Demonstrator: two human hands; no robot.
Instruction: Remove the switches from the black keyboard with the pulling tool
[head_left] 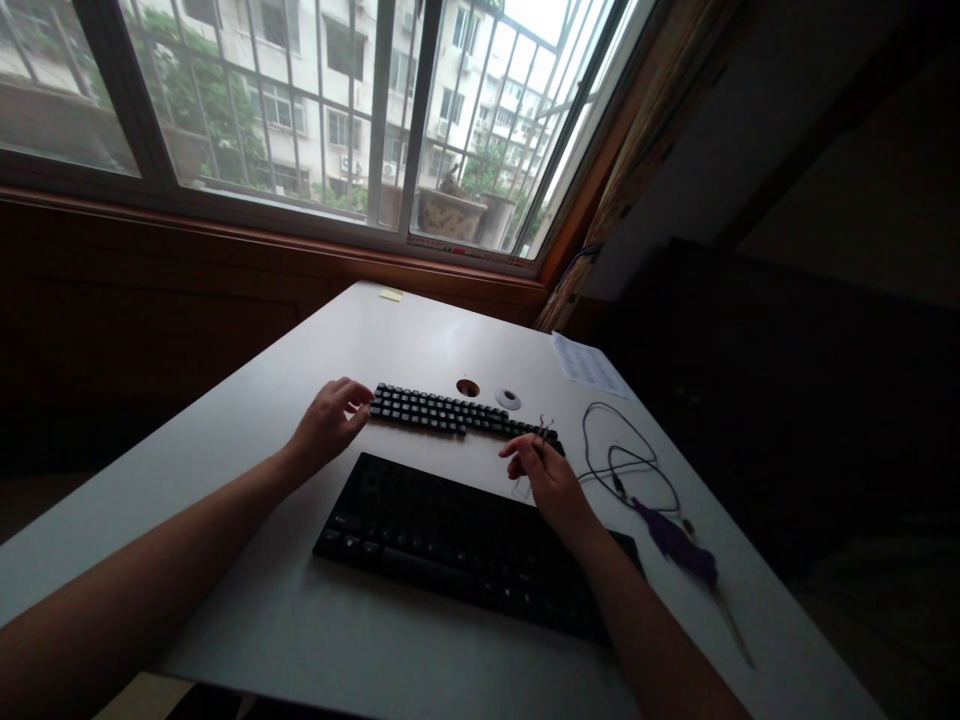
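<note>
My left hand (pixel 335 418) is at the left end of several rows of loose black keycaps (pixel 420 408) on the white desk. Its thumb and fingertips are apart, right by the end keycaps; whether they touch is unclear. In the fingers of my right hand (pixel 544 475) is a thin wire keycap puller (pixel 541 430), its wires showing above and below the hand. That hand hovers over the far edge of a black keyboard (pixel 427 570), near the right end of the keycap rows. Keys show along the keyboard's near side; its dark middle is hard to make out.
Right of the keyboard lie a looped black cable (pixel 652 462) and a purple tool with a thin shaft (pixel 679 545). Beyond the keycaps are a round desk hole (pixel 468 387), a white ring-shaped cover (pixel 508 399), a printed sheet (pixel 589 363) and a yellow note (pixel 391 295).
</note>
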